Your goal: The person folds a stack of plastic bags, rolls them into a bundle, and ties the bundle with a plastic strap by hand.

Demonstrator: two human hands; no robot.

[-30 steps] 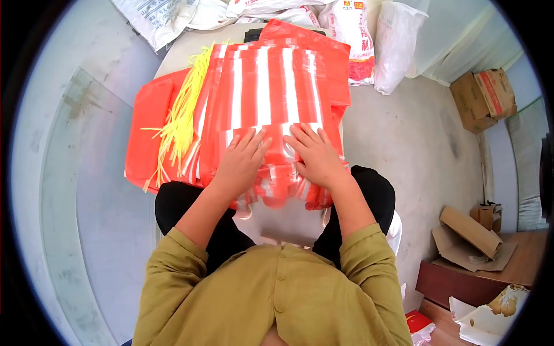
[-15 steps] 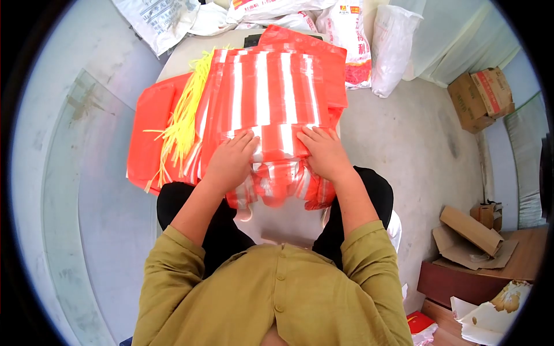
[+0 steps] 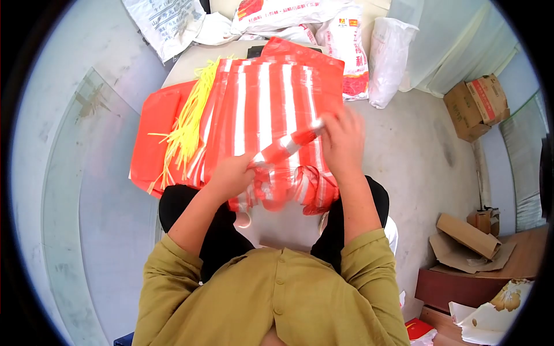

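Note:
A stack of red and white striped plastic bags (image 3: 265,98) lies in front of me. Above its near end, one striped plastic bag (image 3: 288,145) is gathered into a narrow, slanting band. My left hand (image 3: 232,175) is closed on the band's lower left end. At the upper right end, my right hand (image 3: 344,144) grips it, its fingers blurred by motion. Crumpled striped bags (image 3: 309,187) hang over the near edge, below my hands. Beside the stack on the left lies a bundle of yellow strips (image 3: 193,124).
Plain red plastic sheets (image 3: 151,135) lie left of the stack, on a pale surface. White printed sacks (image 3: 346,55) stand behind it. Cardboard boxes (image 3: 476,106) are on the floor at right, with an opened carton (image 3: 470,245) nearer. A glass panel (image 3: 75,190) is at left.
Both hands lay flat on the near part of the stack before. Now a bag is gathered into a band between them; my right hand has risen up and right, and the left has closed.

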